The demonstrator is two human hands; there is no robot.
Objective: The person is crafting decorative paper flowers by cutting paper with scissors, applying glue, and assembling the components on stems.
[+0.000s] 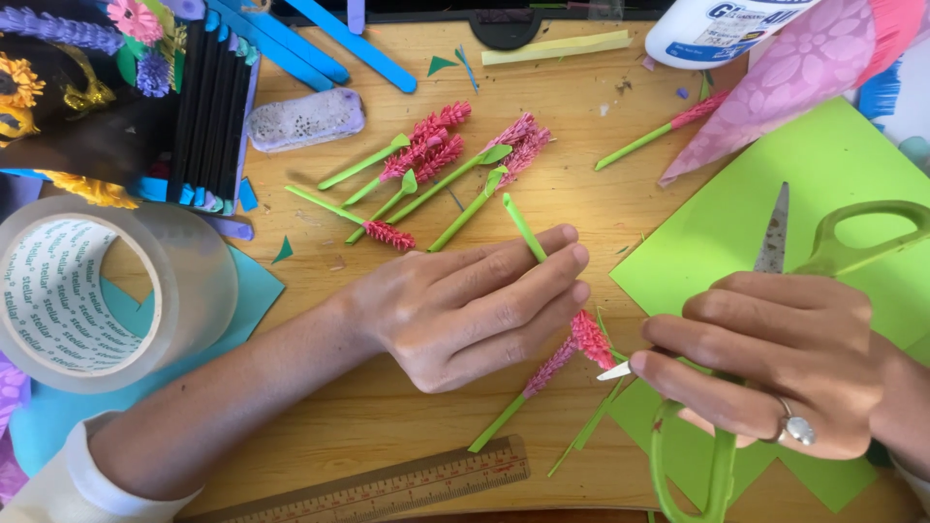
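Note:
My left hand [475, 305] lies over the wooden table, fingers closed on a paper flower with a green stem [524, 228] and a pink fringed head [590, 338]. A second pink paper flower [542, 373] lies under that hand, its stem pointing to the front. My right hand [775, 363], with a ring on one finger, holds green-handled scissors [833, 242]; the blade tip pokes out near the pink head. A small green paper strip is pinched there too.
Several finished pink paper flowers [426, 169] lie at the table's middle back. A lime green paper sheet [833, 155] is under my right hand. A clear tape roll [87, 286], wooden ruler [387, 489], glue bottle [717, 29], purple sponge [305, 118] and blue sticks [320, 44] surround them.

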